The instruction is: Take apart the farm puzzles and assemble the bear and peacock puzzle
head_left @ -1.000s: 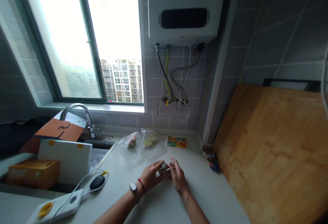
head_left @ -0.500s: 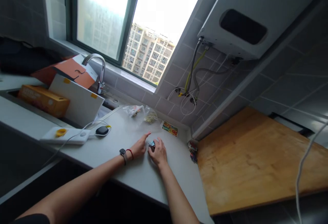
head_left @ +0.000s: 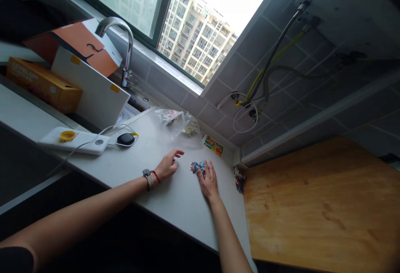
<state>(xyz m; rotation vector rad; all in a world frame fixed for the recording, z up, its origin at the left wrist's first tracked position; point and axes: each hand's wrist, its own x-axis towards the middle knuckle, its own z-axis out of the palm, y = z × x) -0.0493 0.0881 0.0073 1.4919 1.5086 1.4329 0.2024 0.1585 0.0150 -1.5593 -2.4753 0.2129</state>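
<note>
A small pile of blue, white and reddish pieces, which look like jigsaw puzzle pieces (head_left: 196, 167), lies on the white countertop (head_left: 175, 198). My right hand (head_left: 209, 181) rests flat at the pile's right side, fingers spread and touching or covering some pieces. To the left of the pile, my left hand (head_left: 167, 165) hovers over the counter with its index finger stretched out and the other fingers loosely bent; it appears to hold nothing. Behind the pile a small colourful picture card (head_left: 213, 145) lies near the wall.
Clear plastic bags (head_left: 190, 128) with small contents lie at the back. More dark pieces (head_left: 239, 179) sit by the wooden board (head_left: 312, 206). On the left are a power strip (head_left: 78, 140), a black charger-like object (head_left: 125, 139), an orange box (head_left: 43, 83) and a faucet (head_left: 127, 52).
My right hand has flattened and let the pieces out onto the counter, where they now show as a pile. My left hand has drawn away to the left. The view has shifted.
</note>
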